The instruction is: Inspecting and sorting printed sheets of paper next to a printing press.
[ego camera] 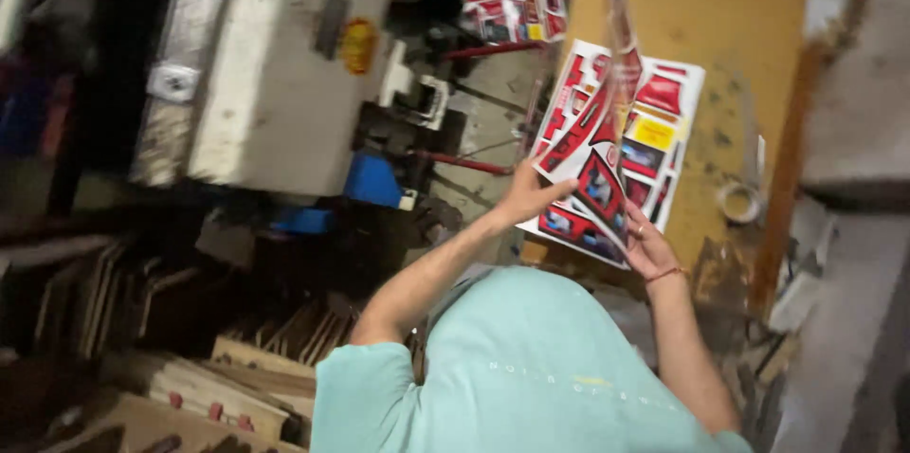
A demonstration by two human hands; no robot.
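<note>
We see glossy printed sheets against rough, worn surfaces. The bench (749, 27) is a flat board of tan fibreboard, scuffed and stained dark along its right edge, with a roll of tape (740, 202) lying on it. On the board rests a stack of printed sheets (668, 117), white-backed and covered with angular red, black and yellow shapes. Above it we hold a thin sheet (592, 154) of the same print; it is shiny, flexes upward, and its top blurs toward a narrow tip over the bench.

Our left hand (529, 192) grips the sheet's left edge, thumb and fingers closed on it, forearm bare and stretched forward. Our right hand (646, 246) holds the lower right edge, fingers curled under it; a ring shows on one finger and a red thread circles the wrist.

To the left stands a pale, grimy metal machine (284, 64) with blue parts. A second bundle of printed sheets (517, 12) lies beyond it. Stacks of cardboard pieces (237, 368) fill the lower left.
</note>
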